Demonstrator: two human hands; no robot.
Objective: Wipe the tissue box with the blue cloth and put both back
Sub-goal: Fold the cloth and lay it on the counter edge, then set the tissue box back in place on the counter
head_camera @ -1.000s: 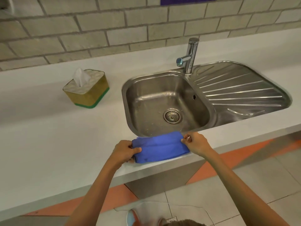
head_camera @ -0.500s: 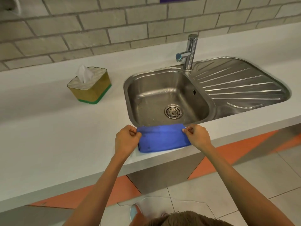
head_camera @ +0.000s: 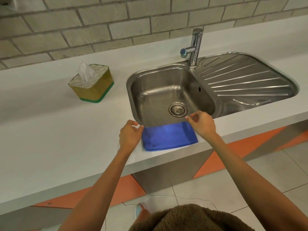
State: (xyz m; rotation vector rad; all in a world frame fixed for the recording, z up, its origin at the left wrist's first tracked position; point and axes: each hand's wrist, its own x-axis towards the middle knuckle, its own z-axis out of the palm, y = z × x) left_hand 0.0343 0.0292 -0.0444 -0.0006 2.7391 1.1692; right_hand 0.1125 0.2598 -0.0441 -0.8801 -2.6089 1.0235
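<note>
Blue cloth (head_camera: 169, 135): folded to a soft, flat rectangle with rounded corners, lying on the front strip of the surface (head_camera: 58, 130), far edge against the front rim of the sink (head_camera: 168, 95), near edge close to the surface's front lip. Fabric matte, slightly rumpled, a faint fold line across the middle.

Left hand (head_camera: 130, 136): at the cloth's left end, fingers (head_camera: 135, 123) loosely curled and spread, nothing pinched; thumb tip just beside the cloth's far-left corner, contact not determinable.

Right hand (head_camera: 202, 125): over the cloth's far-right corner, fingers parted and relaxed, tips lifted above the sink rim, nothing gripped. Wrist covering the cloth's right edge.

Tissue box (head_camera: 92, 84): cube form with rounded corners, mustard-gold patterned sides, green band at the base, pale patterned top. White tissue (head_camera: 85, 72) standing crumpled out of the top slot. Box upright on the surface, left of the sink, well apart from cloth and hands.

Sink: brushed stainless steel, rounded-square basin with circular strainer drain (head_camera: 178, 109), ribbed drainboard (head_camera: 246, 80) to the right. Chrome cylindrical tap (head_camera: 194, 47) behind the basin, spout pointing left.

Surface: smooth, matte, pale grey. Wall (head_camera: 100, 22) behind: rough grey brick in pale mortar. Floor (head_camera: 275, 164) below: grey tile with orange sections.
</note>
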